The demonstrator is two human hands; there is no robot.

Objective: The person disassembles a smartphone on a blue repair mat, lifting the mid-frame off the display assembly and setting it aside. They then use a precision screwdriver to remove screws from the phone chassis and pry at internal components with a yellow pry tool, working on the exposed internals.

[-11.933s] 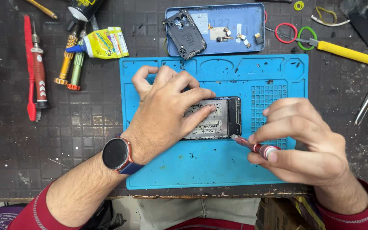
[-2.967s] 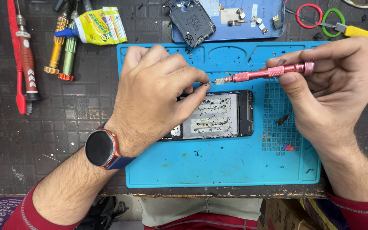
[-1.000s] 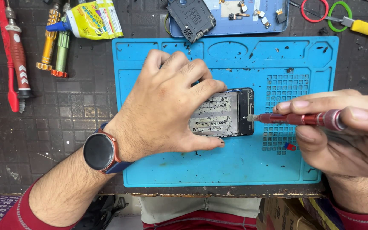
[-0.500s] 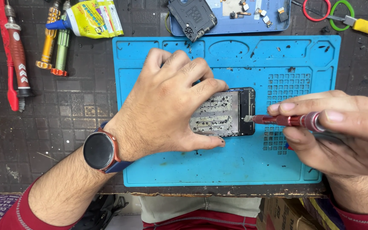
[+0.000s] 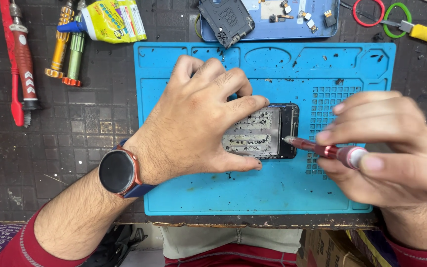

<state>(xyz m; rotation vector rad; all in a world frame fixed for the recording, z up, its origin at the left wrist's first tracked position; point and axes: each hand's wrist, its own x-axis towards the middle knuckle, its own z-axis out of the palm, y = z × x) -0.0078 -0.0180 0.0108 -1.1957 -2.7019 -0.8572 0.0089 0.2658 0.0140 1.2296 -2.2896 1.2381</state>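
Phone [image 5: 268,132] lies opened, back up, at the centre of the blue mat [image 5: 273,198]. I see my left hand [image 5: 198,123] pressed flat over its left part, fingers spread, thumb along the lower edge, pinning it down rather than gripping. My right hand [image 5: 386,148], at three o'clock from the phone, pinches a red screwdriver [image 5: 322,148] between thumb and fingers; its tip touches the phone's right end. At twelve o'clock, a blue tray [image 5: 273,29] holds small parts and a dark cover [image 5: 226,20]. At ten o'clock, off the mat, lie a glue tube [image 5: 109,22] and spare drivers [image 5: 67,44]. A watch [image 5: 117,171] sits on my left wrist.
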